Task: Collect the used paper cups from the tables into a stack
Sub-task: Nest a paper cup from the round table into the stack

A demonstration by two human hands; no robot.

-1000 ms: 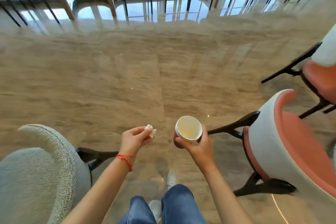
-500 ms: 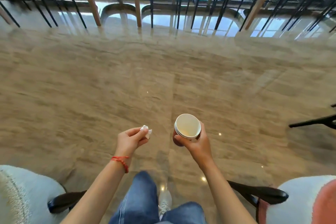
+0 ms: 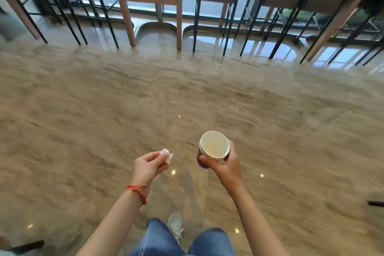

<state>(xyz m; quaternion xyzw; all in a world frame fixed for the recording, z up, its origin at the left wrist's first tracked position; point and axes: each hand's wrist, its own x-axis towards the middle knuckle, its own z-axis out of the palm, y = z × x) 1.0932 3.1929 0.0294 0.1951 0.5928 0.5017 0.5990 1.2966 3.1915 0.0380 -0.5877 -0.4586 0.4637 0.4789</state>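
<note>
My right hand [image 3: 227, 165] is wrapped around a stack of paper cups [image 3: 214, 145], white inside with a dark red outer wall, held upright at waist height; several rims show nested at its top. My left hand [image 3: 148, 165], with a red string bracelet at the wrist, pinches a small crumpled white tissue [image 3: 166, 155] between thumb and fingers. The two hands are about a hand's width apart over the polished floor. No other cup is in sight.
Glossy beige stone floor [image 3: 104, 110] stretches ahead. Along the far side stand wooden table legs [image 3: 179, 16] and many thin black chair legs [image 3: 230, 23] before low windows. A dark chair leg [image 3: 376, 203] pokes in at the right edge, another [image 3: 27, 246] at the bottom left.
I have walked forward: the armchairs on both sides have slid out of view and the far tables and chair legs have come closer. Both hands keep their grips.
</note>
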